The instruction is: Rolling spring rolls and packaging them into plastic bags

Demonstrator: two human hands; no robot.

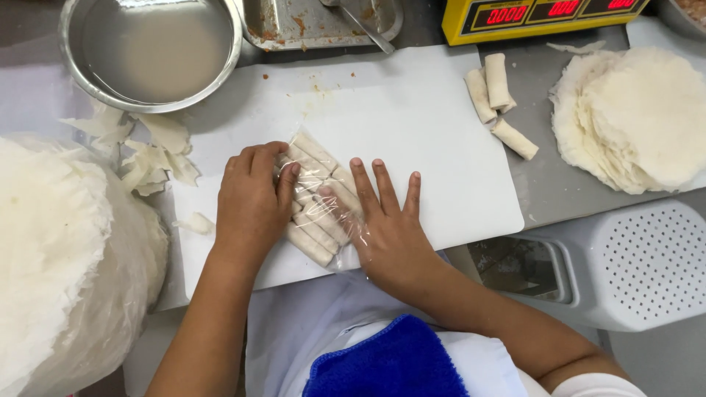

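Blue cloth (390,364) lies nearest, below two hands. Left hand (252,202) curls its fingers (287,180) over a clear-wrapped bundle of spring rolls (318,202); right hand (388,224) presses flat, fingers spread, on its wrap. Bundle rests on a white cutting board (412,125) on the counter (548,187).

Bare white cutting board (412,117) lies open above and right of the bagged rolls (316,198), giving passage toward three loose rolls (496,103) at its right edge. Left side crowded: wrapper scraps (151,151), a steel bowl of cloudy liquid (151,51), and a big bagged stack of wrappers (66,257). Right is hemmed by a round wrapper pile (640,117), a yellow scale (537,15) and a white perforated container (647,257).
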